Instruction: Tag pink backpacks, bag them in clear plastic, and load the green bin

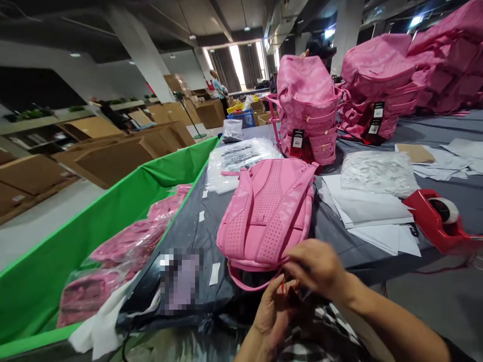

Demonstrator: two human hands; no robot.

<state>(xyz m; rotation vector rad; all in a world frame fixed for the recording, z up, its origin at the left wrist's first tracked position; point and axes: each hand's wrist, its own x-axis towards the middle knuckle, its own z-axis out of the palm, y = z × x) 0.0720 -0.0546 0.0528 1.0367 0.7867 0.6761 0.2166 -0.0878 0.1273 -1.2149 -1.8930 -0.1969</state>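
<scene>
A pink backpack (260, 216) lies on the dark-covered table with its straps and padded back facing up and its carry loop (249, 287) toward me. Just off its near right edge, my left hand (272, 314) is closed, palm up, with a small red bit showing at its fingers. Above it, my right hand (319, 266) is curled with its fingertips pinched together by the backpack's edge. What the fingers of either hand grip is too small and partly hidden to name.
Pink backpacks with black tags (297, 141) stand behind. A red tape dispenser (433, 221), white papers (370, 203) and a plastic-wrapped bundle (377, 173) lie right. Clear bags (241, 156) lie behind the backpack. Left, a green-walled bin (113, 201) holds wrapped pink bags.
</scene>
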